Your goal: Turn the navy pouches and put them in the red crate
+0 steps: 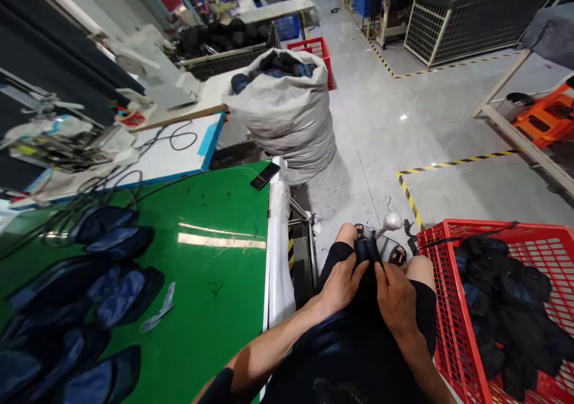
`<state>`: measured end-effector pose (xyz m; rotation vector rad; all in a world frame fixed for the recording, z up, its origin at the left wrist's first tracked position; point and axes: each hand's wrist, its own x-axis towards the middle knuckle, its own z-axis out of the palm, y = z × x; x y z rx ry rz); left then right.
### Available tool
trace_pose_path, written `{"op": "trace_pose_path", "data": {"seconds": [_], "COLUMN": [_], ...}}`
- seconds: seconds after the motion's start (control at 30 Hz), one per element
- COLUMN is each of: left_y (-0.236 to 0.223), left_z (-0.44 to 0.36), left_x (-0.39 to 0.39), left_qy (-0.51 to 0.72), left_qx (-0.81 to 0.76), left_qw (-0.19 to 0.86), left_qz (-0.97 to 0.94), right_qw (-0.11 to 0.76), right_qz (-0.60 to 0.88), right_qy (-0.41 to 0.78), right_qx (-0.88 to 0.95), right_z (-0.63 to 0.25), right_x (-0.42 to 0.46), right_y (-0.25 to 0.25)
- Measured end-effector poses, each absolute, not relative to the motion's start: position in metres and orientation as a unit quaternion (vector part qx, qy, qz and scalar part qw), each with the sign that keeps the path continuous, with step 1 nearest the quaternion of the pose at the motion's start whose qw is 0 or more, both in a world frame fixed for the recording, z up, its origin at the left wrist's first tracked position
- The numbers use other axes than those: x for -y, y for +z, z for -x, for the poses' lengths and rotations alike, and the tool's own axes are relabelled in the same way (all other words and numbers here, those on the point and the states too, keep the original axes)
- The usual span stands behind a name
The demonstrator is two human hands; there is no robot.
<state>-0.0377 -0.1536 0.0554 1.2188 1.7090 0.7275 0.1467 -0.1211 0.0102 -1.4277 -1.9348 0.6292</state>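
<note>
Over my lap, a small dark blue and black fabric piece is held between both hands. My left hand grips its left side, thumb along the near edge. On its right side, my right hand pinches the fabric with thumb and fingers. The exact kind of sewn piece cannot be made out. Close to my right hand stands a red plastic basket holding similar dark fabric pieces. Left of me, several dark blue sewn pieces lie on the green tabletop.
A black phone lies at the green table's far corner. Beyond it stands a large pale sack filled with dark pieces. Cables run toward a sewing machine. Yellow-black tape marks the floor. An orange stool is at right.
</note>
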Motion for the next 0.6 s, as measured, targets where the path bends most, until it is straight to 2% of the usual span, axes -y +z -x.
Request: {"op": "trace_pose_path", "data": {"seconds": [0.13, 0.23, 0.33, 0.47, 0.6], "left_y": [0.056, 0.047, 0.042, 0.058, 0.083], "left_z": [0.038, 0.028, 0.008, -0.012, -0.014], "left_x": [0.159, 0.162, 0.160, 0.148, 0.125], "left_qy": [0.280, 0.285, 0.295, 0.312, 0.439], "left_qx": [-0.683, -0.626, -0.537, -0.456, -0.503], "left_qw": [0.429, 0.457, 0.476, 0.523, 0.531], "left_qz": [-0.521, -0.565, -0.631, -0.649, -0.521], "right_qw": [0.286, 0.300, 0.322, 0.379, 0.448], "right_qz": [0.697, 0.703, 0.694, 0.745, 0.694], "right_qy": [0.297, 0.334, 0.334, 0.220, 0.074], "right_qx": [0.587, 0.551, 0.550, 0.502, 0.558], "right_z": [-0.205, -0.226, -0.221, -0.214, -0.205], "right_x": [0.105, 0.106, 0.116, 0.126, 0.116], "right_y": [-0.009, -0.014, 0.003, 0.044, 0.073]}}
